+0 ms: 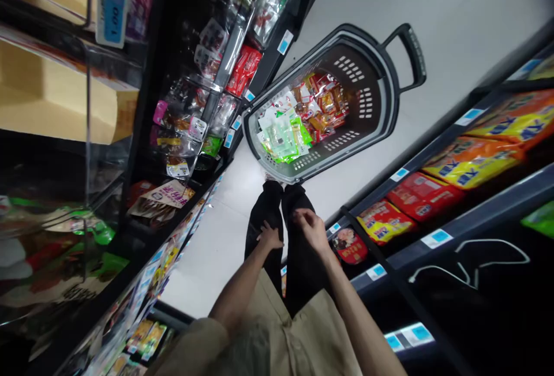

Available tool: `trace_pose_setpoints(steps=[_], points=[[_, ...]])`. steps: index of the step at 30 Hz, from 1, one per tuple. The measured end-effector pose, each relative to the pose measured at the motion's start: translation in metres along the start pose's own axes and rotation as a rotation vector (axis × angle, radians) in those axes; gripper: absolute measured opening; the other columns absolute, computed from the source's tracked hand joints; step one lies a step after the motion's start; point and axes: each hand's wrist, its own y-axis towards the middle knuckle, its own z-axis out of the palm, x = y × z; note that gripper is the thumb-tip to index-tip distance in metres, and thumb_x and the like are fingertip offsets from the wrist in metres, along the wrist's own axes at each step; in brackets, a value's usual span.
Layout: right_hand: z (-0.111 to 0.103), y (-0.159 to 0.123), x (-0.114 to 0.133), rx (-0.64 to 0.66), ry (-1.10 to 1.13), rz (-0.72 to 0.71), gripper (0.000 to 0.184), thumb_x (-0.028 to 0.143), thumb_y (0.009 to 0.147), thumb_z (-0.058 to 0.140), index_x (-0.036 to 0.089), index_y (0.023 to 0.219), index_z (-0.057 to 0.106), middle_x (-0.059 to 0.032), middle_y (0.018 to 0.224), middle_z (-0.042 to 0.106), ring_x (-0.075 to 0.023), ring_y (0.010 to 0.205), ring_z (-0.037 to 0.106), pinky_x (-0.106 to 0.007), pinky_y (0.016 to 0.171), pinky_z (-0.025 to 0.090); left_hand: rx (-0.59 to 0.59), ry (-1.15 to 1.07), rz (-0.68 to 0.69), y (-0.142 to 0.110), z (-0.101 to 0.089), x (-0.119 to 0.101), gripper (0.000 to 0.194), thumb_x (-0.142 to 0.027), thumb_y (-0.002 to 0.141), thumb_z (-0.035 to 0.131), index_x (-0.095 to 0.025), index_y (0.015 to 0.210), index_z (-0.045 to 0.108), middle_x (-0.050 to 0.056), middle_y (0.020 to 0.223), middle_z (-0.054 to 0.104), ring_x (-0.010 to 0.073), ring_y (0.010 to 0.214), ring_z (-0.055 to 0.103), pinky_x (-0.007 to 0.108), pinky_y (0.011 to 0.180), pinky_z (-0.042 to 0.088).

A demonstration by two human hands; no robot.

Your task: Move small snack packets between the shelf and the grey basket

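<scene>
Head view, left hand (splayed), right hand curled

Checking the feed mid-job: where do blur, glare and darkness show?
Head view: lower-left packets smeared; head view: left hand and right hand slightly soft; head view: highlights along plastic divider; head view: right shelf nearly black low down.

Basket ahead on the floor (packets inside); shelves left and right.

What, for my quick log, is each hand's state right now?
Left hand: open and spread, with nothing visible in it.
Right hand: partly curled; whether it is closed on anything cannot be told.
</scene>
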Motion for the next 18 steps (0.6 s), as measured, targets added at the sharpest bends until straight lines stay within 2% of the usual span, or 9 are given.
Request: trace_pose_setpoints(steps=[1, 3, 7, 10, 12, 14, 18], points=[[0.001, 0.013, 0.006, -0.019, 0.0, -0.012, 0.05, 0.065, 0.087, 0.063, 0.02, 0.105, 0.073, -0.0099, 0.097, 0.08, -0.0262, 0.082, 0.075, -0.039, 0.079, 0.06, -0.003, 0.064, 0.006, -0.006, 0.007, -0.001, 0.061, -0.034, 0.04, 0.101, -0.018, 0.091, 0.071, 0.03, 0.164, 0.035, 0.0626, 0.151, 0.02, 0.078, 0.111, 0.029], [0.004, 0.037, 0.017, -0.061, 0.004, -0.028, 0.049, 0.063, 0.086, 0.064, 0.019, 0.105, 0.074, -0.0103, 0.098, 0.081, -0.0269, 0.087, 0.074, -0.04, 0.083, 0.06, -0.005, 0.202, 0.037, -0.014, 0.012, -0.003, 0.065, -0.041, 0.053, 0.096, -0.019, 0.108, 0.071, 0.029, 0.17, 0.023, 0.061, 0.153, 0.016, 0.081, 0.109, 0.028], [0.009, 0.077, 0.031, -0.124, -0.003, -0.043, 0.044, 0.055, 0.086, 0.063, 0.018, 0.107, 0.074, -0.0119, 0.105, 0.08, -0.0264, 0.094, 0.074, -0.042, 0.093, 0.058, -0.031, 0.319, 0.107, -0.02, 0.0, -0.004, 0.073, -0.038, 0.076, 0.082, -0.02, 0.142, 0.057, 0.029, 0.168, 0.028, 0.0512, 0.152, 0.031, 0.063, 0.115, 0.037], [0.004, 0.103, 0.041, -0.142, -0.05, -0.073, 0.037, 0.044, 0.087, 0.062, 0.017, 0.11, 0.071, -0.0128, 0.11, 0.078, -0.0262, 0.098, 0.073, -0.042, 0.095, 0.058, -0.106, 0.369, -0.004, -0.024, -0.006, -0.007, 0.089, -0.034, 0.083, 0.077, -0.013, 0.159, 0.036, 0.033, 0.169, 0.019, 0.0498, 0.154, 0.028, 0.056, 0.115, 0.041], [-0.005, 0.125, 0.047, -0.151, -0.093, -0.102, 0.034, 0.037, 0.087, 0.059, 0.017, 0.114, 0.068, -0.013, 0.113, 0.076, -0.0257, 0.099, 0.072, -0.041, 0.093, 0.058, -0.132, 0.412, -0.084, -0.027, -0.006, -0.014, 0.095, -0.034, 0.083, 0.077, -0.009, 0.162, 0.029, 0.035, 0.17, 0.013, 0.0523, 0.156, 0.021, 0.056, 0.112, 0.044], [-0.017, 0.154, 0.054, -0.18, -0.151, -0.139, 0.034, 0.033, 0.087, 0.057, 0.017, 0.116, 0.066, -0.014, 0.114, 0.075, -0.0256, 0.098, 0.071, -0.043, 0.092, 0.058, -0.145, 0.459, -0.077, -0.028, -0.005, -0.025, 0.091, -0.034, 0.085, 0.076, -0.01, 0.161, 0.032, 0.032, 0.171, 0.014, 0.0512, 0.156, 0.021, 0.055, 0.11, 0.048], [-0.046, 0.234, 0.063, -0.294, -0.302, -0.266, 0.032, 0.032, 0.088, 0.058, 0.014, 0.114, 0.062, -0.0178, 0.114, 0.072, -0.0291, 0.104, 0.066, -0.051, 0.102, 0.052, -0.228, 0.538, 0.079, -0.021, -0.007, -0.05, 0.063, -0.025, 0.09, 0.068, -0.015, 0.15, 0.051, 0.022, 0.169, 0.031, 0.0384, 0.148, 0.045, 0.048, 0.106, 0.053]])
